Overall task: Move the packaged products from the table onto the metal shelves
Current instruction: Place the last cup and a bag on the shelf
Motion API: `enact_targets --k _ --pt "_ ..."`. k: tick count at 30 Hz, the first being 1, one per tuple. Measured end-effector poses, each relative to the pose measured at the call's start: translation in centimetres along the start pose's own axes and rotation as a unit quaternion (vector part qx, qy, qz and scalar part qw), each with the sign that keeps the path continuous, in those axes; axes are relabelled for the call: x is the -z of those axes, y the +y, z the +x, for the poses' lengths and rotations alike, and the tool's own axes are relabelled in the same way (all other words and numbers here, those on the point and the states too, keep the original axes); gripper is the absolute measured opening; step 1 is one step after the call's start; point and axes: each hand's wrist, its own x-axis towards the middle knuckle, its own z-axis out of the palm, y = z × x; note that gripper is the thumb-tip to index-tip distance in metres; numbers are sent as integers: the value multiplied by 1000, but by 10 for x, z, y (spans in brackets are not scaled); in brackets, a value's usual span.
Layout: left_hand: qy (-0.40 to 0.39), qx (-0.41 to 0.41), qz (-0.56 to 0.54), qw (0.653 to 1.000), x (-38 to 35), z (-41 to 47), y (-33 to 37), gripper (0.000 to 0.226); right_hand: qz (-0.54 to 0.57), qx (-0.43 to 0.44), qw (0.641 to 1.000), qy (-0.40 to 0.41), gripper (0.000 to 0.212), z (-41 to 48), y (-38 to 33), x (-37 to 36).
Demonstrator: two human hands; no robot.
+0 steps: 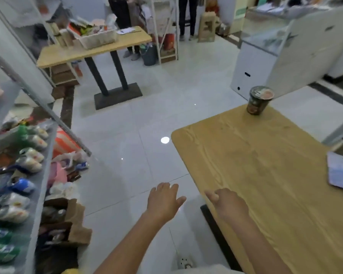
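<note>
My L hand hangs over the floor, fingers spread & empty. My R hand is over the light wood table edge, loose, holding nothing. The dark round noodle cup stands at the table's far corner, well apart from my hands. The grey metal shelf is on my left.
</note>
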Motion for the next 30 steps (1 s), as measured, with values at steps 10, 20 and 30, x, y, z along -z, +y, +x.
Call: enact_targets --k 10,20,30 --pt "-49 -199 105 973 3 68 118 54 100 -218 969 58 64 -29 131 -4" --pt "-95 -308 153 934 5 124 170 56 195 -339 918 61 72 -19 158 -5" --pt "-76 -322 154 931 46 258 201 59 174 -401 898 57 61 89 177 48"
